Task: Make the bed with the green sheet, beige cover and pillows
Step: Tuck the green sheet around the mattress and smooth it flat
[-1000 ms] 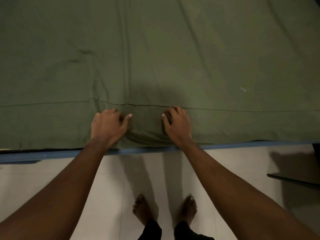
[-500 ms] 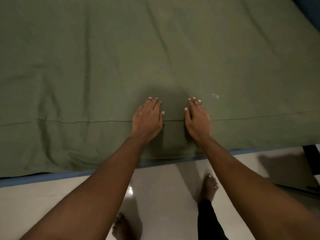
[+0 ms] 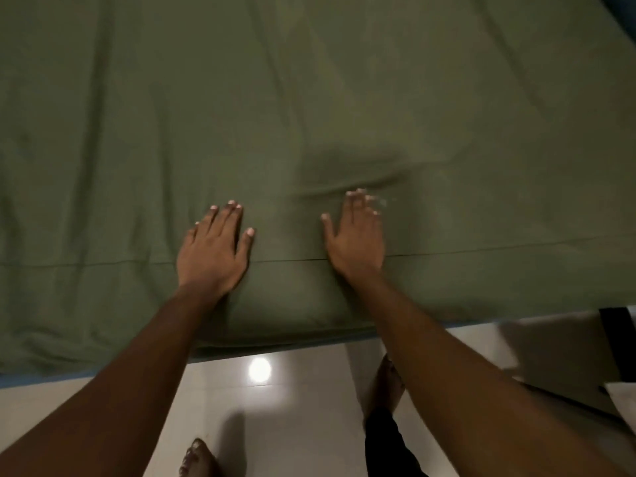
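Wide flat cloth of the green sheet is offered far, left and right of the left hand and right hand, which are laid flat with a passable gap between them. A low rumpled ridge is raised just beyond the right fingertips. At near right, a dark-edged object is set beside the bed's edge.

Bedroom: sheeted bed, tiled floor
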